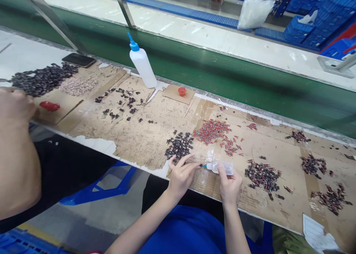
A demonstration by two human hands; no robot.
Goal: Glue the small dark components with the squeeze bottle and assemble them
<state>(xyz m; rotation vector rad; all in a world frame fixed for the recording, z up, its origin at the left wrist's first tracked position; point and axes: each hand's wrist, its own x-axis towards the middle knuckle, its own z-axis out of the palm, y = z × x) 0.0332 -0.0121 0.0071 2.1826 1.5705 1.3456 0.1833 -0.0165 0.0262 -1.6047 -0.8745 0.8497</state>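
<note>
My right hand (231, 189) is closed around a small clear squeeze bottle (226, 168), tilted nearly flat with its thin blue-green tip pointing left. That tip meets a small black part (200, 165) pinched between the fingertips of my left hand (180, 176); its details are too small to make out. Just beyond my left hand lies a pile of small black parts (179, 145). Further off are small red parts with metal ends (211, 131). To the right of my right hand is a heap of black-and-red pieces (263, 176).
A large white bottle with a blue nozzle (144, 68) stands at the back, near a red cap (182, 91). Further left are a phone (79, 60) and a dark heap of parts (41, 79). A co-worker's arm (16, 154) reaches in there. A green conveyor belt (222, 72) runs behind.
</note>
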